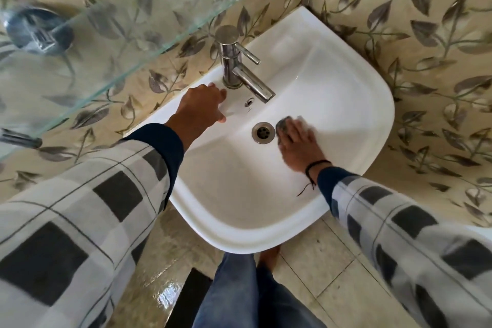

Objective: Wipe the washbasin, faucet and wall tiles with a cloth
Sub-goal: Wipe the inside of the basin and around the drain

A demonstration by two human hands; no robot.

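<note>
In the middle of the frame, the white washbasin (346, 120) juts out from the leaf-patterned wall tiles (399, 34), and we are working inside its bowl. Our right grip (300, 144) lies flat with the fingers spread and pressed down on the cloth (282, 125), a small dark grey wad just right of the drain (263, 132). The blur over those fingers suggests a rubbing stroke. Our left grip (202, 106) rests on the basin's back ledge, just left of the faucet (239, 66). Its fingers are loosely extended onto the porcelain and hold nothing, so it seems only to steady us.

We judge the task to be in its first part, the bowl. The porcelain looks white and clean all over, so we cannot tell which stretches the cloth has covered. The cloth sits only at the bottom by the drain, which leaves the rim, the back ledge and the area around the overflow hole (249, 102) uncertain. The faucet is not in contact with the cloth, and neither are the wall tiles, so both appear to be left. A glass shelf (106, 34) crosses the upper left of the frame, above part of the tiles, and will be in the way when we reach them. The floor (165, 293) at the bottom of the frame shines wet
</note>
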